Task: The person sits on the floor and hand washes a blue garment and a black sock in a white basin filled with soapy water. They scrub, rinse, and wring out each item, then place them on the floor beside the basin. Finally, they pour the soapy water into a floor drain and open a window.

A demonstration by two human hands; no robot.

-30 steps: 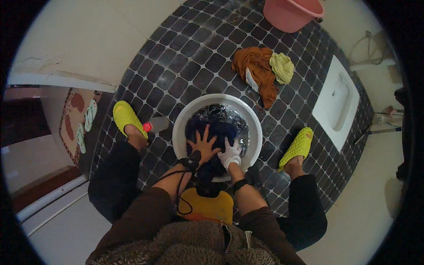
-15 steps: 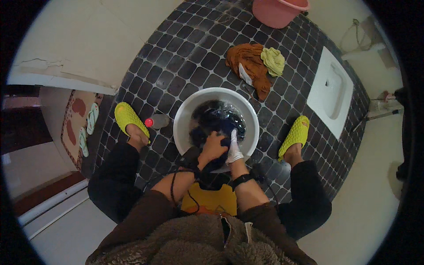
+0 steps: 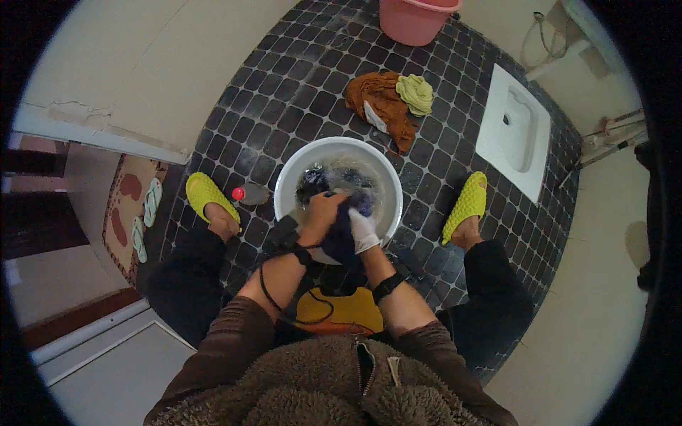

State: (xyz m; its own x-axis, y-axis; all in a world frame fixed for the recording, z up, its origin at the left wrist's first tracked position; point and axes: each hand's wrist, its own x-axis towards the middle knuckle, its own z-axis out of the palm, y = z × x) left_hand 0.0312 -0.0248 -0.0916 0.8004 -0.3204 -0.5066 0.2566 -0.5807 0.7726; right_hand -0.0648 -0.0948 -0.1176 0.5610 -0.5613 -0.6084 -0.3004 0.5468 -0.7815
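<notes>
A white round basin (image 3: 393,177) on the tiled floor holds water and a wet, dark navy cloth (image 3: 339,243). Part of that cloth lies in the water, and part hangs over the basin's near edge. My bare left hand (image 3: 325,215) is closed on the cloth, its fingers bent over the near-left part of the basin. Close beside it, my right hand (image 3: 364,231), in a white glove, grips the same cloth. Some fingertips of both hands are hidden by the bunched fabric.
A clear bottle with a red cap (image 3: 251,194) lies left of the basin. Beyond it are a brown garment (image 3: 383,103) and a yellow-green cloth (image 3: 415,95). A pink tub (image 3: 415,25) stands at the back, a white squat toilet (image 3: 516,128) at right. Below my arms is a yellow stool (image 3: 337,309).
Both hands have shifted within the basin, working the dark cloth. The left hand now sits more bent over it, and the water looks stirred. The whole view has shifted slightly.
</notes>
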